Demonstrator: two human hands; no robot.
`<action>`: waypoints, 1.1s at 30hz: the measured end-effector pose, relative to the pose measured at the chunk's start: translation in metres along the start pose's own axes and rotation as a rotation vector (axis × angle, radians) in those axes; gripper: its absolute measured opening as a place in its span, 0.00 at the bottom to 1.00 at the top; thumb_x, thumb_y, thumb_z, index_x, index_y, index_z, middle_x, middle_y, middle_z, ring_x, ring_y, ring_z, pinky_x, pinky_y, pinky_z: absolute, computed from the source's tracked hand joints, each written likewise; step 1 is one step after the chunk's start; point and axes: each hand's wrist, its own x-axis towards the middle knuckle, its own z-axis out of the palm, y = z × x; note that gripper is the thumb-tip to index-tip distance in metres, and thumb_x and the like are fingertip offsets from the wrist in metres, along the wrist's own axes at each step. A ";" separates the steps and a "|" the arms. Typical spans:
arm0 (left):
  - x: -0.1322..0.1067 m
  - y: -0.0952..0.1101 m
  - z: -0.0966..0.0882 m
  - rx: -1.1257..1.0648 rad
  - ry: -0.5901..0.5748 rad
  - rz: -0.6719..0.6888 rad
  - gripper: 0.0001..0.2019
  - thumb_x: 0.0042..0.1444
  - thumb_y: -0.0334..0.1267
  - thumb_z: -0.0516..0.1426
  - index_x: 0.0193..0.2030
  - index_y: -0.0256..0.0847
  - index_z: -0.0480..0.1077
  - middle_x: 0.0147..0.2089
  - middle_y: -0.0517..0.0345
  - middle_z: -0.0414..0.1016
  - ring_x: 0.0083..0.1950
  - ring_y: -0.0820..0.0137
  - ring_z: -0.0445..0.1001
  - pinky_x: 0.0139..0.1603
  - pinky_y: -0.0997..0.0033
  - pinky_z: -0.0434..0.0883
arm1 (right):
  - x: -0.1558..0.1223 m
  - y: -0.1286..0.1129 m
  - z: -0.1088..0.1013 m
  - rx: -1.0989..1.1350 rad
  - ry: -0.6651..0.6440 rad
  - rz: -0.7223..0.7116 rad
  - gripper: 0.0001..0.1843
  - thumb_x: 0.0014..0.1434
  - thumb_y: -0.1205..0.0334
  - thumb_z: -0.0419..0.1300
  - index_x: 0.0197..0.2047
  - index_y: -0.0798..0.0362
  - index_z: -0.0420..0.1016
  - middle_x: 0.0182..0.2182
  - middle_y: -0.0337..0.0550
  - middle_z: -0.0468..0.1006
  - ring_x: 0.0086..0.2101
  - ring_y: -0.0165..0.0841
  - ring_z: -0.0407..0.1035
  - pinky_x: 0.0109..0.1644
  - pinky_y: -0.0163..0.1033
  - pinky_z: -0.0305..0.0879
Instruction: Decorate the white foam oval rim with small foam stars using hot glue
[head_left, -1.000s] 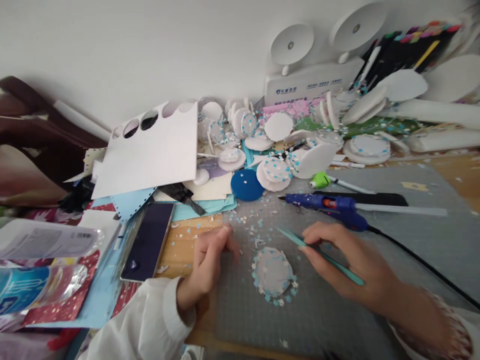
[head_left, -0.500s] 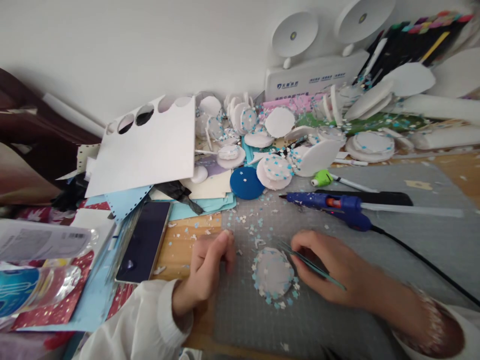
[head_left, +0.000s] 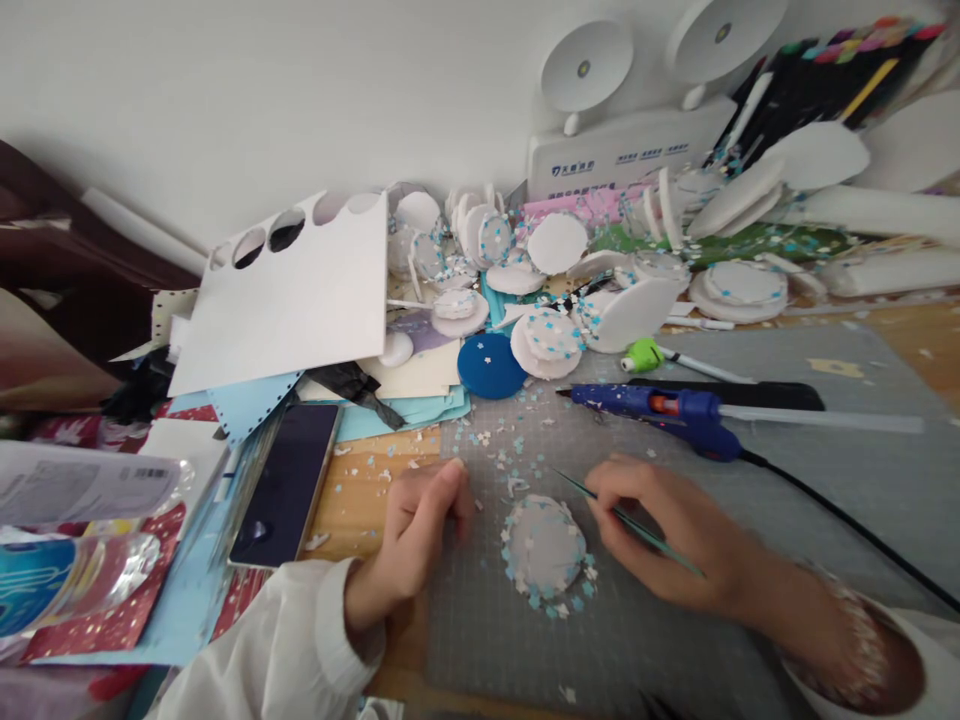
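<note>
Between my hands, a white disc [head_left: 544, 545] edged with small pale-blue and white star or flower shapes lies flat on the grey cutting mat [head_left: 480, 650]. My right hand [head_left: 660, 525] grips green tweezers [head_left: 645, 533]; their thin tips hang just above the disc's upper right edge, with nothing visible in them. Left of the disc, my left hand [head_left: 424, 520] rests at the mat's edge, its fingers curled into a loose fist and the thumb on top. I see no object in that fist, though its inner side is hidden. Loose tiny shapes [head_left: 517, 460] are scattered beyond the disc.
A blue glue gun [head_left: 652, 405] with a black cord lies across the mat at the right. Behind are a dark-blue disc [head_left: 493, 366], several decorated white discs [head_left: 551, 335] and a white board with holes [head_left: 300, 290]. A phone [head_left: 285, 485] and plastic bottle [head_left: 75, 575] lie left.
The tweezers' tips have come together and moved slightly up and left. My right hand has shifted a little to the right. My left hand and the disc stay about where they were.
</note>
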 end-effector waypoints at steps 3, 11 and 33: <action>-0.001 -0.001 0.000 0.001 0.007 -0.013 0.29 0.68 0.42 0.45 0.14 0.38 0.62 0.15 0.61 0.61 0.21 0.75 0.60 0.28 0.71 0.58 | -0.002 0.000 0.001 -0.024 0.015 0.024 0.10 0.59 0.74 0.52 0.41 0.50 0.60 0.31 0.40 0.72 0.31 0.29 0.68 0.36 0.33 0.66; 0.001 0.000 0.001 0.016 -0.006 -0.019 0.30 0.68 0.43 0.44 0.14 0.38 0.61 0.15 0.61 0.60 0.21 0.75 0.60 0.28 0.71 0.58 | -0.001 0.000 0.004 -0.087 -0.124 0.006 0.09 0.59 0.74 0.51 0.41 0.51 0.61 0.31 0.40 0.72 0.30 0.31 0.68 0.35 0.36 0.66; 0.009 0.015 0.004 0.157 -0.141 0.118 0.12 0.60 0.41 0.56 0.37 0.35 0.77 0.25 0.56 0.71 0.26 0.72 0.65 0.28 0.73 0.61 | 0.001 -0.021 0.001 0.888 0.086 0.478 0.14 0.59 0.75 0.54 0.35 0.46 0.54 0.25 0.30 0.63 0.24 0.25 0.59 0.25 0.27 0.59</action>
